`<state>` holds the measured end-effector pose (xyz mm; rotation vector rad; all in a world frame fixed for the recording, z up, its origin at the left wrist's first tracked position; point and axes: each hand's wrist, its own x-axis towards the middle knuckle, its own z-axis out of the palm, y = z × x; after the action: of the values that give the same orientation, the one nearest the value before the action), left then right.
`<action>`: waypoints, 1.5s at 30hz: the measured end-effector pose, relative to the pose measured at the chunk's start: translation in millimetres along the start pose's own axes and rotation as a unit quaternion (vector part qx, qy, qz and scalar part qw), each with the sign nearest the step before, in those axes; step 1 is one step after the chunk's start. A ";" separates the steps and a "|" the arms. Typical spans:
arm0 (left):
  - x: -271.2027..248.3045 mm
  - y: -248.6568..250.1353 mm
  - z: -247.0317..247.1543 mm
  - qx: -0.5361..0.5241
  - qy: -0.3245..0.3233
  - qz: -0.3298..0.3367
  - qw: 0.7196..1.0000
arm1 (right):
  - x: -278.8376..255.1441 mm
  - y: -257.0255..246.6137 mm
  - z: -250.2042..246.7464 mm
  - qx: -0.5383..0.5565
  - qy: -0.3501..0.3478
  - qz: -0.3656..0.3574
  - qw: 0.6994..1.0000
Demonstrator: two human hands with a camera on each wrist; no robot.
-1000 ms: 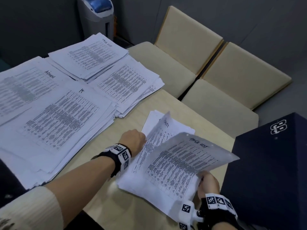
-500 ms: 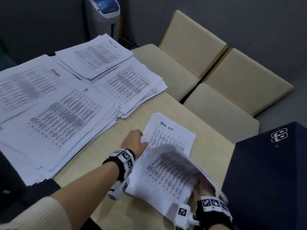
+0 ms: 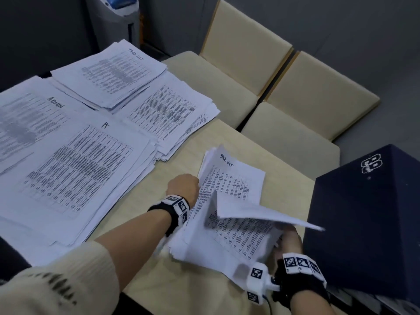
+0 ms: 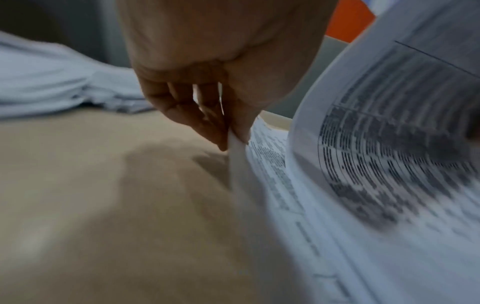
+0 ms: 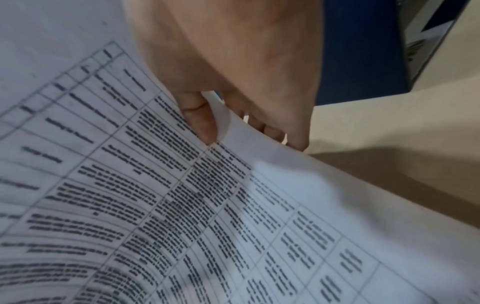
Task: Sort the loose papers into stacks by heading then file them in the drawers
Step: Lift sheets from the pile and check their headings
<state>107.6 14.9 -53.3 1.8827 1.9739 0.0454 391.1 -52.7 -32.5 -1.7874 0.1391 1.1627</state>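
Note:
A small stack of printed papers (image 3: 229, 189) headed "TASK LIST" lies near the table's right edge. My left hand (image 3: 183, 186) pinches the stack's left edge (image 4: 235, 148) between thumb and curled fingers. My right hand (image 3: 287, 242) pinches the near right corner of a lifted sheet (image 3: 261, 212), thumb on the printed side and fingers behind it (image 5: 226, 123). That sheet curls up over the stack. Larger sorted piles lie at the left: one headed "TASK LIST" (image 3: 111, 71), one "ADMIN" (image 3: 29, 119), one "IT" (image 3: 77, 164), and another pile (image 3: 168, 112).
A dark navy box (image 3: 368, 223) stands at the table's right, close to my right hand. Two cream chairs (image 3: 245, 46) (image 3: 318, 94) sit beyond the wooden table (image 3: 227, 137). A grey bin (image 3: 116, 17) stands at the back.
The sheet in my right hand has swung from raised and face-up to curled low, then to edge-on above the stack. My left hand now pinches the stack's edge.

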 end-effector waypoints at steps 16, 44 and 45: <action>-13.9 6.2 -13.5 -0.363 -0.109 -0.022 0.925 | -12.6 7.0 -6.9 -0.123 -0.116 -0.086 0.982; 1.1 9.5 -43.4 -0.374 -0.105 0.088 0.917 | 0.3 -11.6 9.9 -0.026 -0.120 -0.072 0.990; -2.8 9.0 -44.2 -0.426 -0.138 0.073 0.891 | -0.3 -11.3 9.9 -0.031 -0.120 -0.081 0.989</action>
<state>102.4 24.2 -9.4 1.3362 1.2852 0.5591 390.7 -39.3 -25.7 -1.6629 -0.1829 1.2633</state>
